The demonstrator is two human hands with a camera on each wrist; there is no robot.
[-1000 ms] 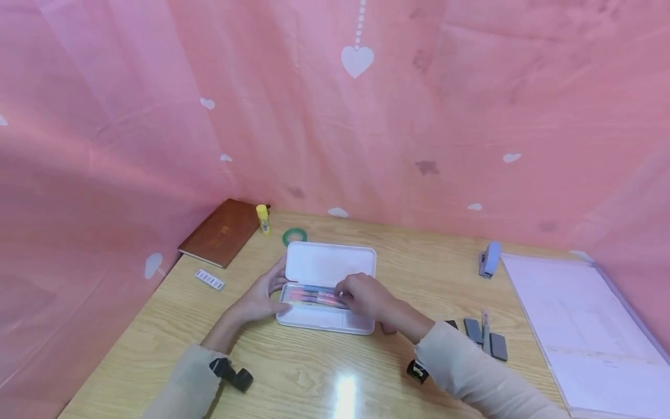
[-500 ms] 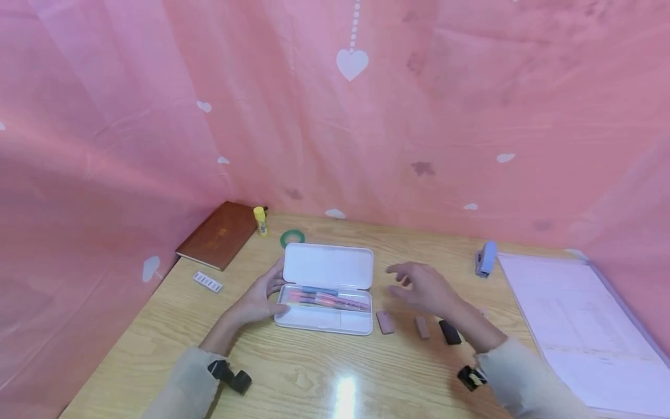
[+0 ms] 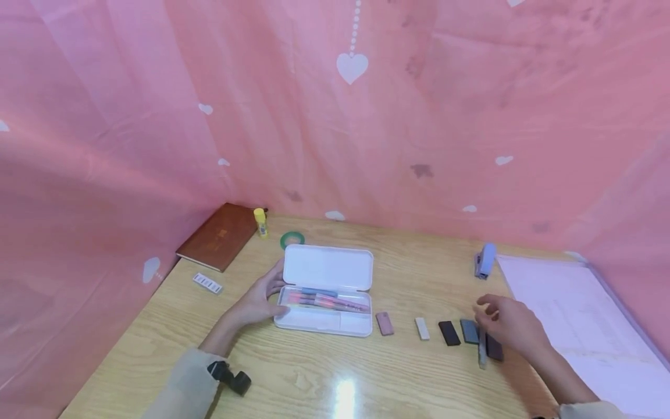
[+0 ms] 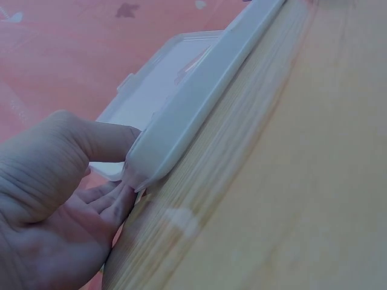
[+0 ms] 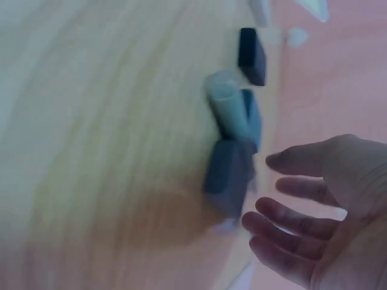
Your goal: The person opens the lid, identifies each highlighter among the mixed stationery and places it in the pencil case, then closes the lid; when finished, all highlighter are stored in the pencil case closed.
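My left hand (image 3: 260,299) grips the left end of a white pencil case (image 3: 309,318), thumb on the front rim and fingers behind. Its lid (image 3: 328,267) stands raised, and several pens (image 3: 335,301) lie in the rear part. My right hand (image 3: 513,326) hovers with loosely bent fingers over an upright-lying grey marker-like pen (image 3: 483,354), holding nothing. Beside that pen are a blue-grey block (image 3: 469,331) and a dark block (image 3: 494,348), partly covered by the hand. In the right wrist view, the fingertips are apart from the pen (image 5: 230,109) and the dark block (image 5: 224,181).
A black block (image 3: 449,333), a white one (image 3: 421,329) and a pink one (image 3: 384,323) lie right of the case. Behind are a brown notebook (image 3: 217,237), glue stick (image 3: 261,224) and green tape roll (image 3: 291,234). A stapler (image 3: 485,261) stands near white papers (image 3: 581,326).
My right hand has left the pens in the case and moved right, over the blocks, to the grey pen. My left hand keeps its grip on the case.
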